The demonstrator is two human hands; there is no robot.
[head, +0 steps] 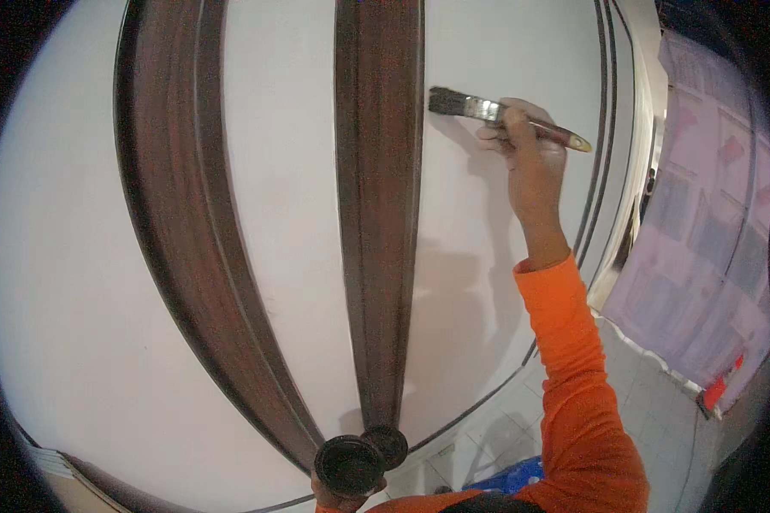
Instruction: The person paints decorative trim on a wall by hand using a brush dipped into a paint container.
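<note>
My right hand [529, 138], at the end of an orange sleeve, holds a paintbrush [484, 108] with dark bristles, a metal ferrule and a reddish-brown handle. The bristle tips point left, close to the right edge of a dark brown wood-grained strip [390, 192] on the white wall [282, 160]; whether they touch the wall I cannot tell. Low in the view, my left hand [324, 497] holds a round dark container [350, 466], its inside dark. A smaller round dark thing [388, 445] shows just behind it, at the foot of the strip.
Another brown strip [173, 160] curves down the wall on the left. Thin dark lines [603, 128] run along its right side. A translucent sheet [686, 243] hangs at the far right. Below lie a tiled floor [641, 385] and a blue item [510, 476]. Stacked panels [83, 481] show bottom left.
</note>
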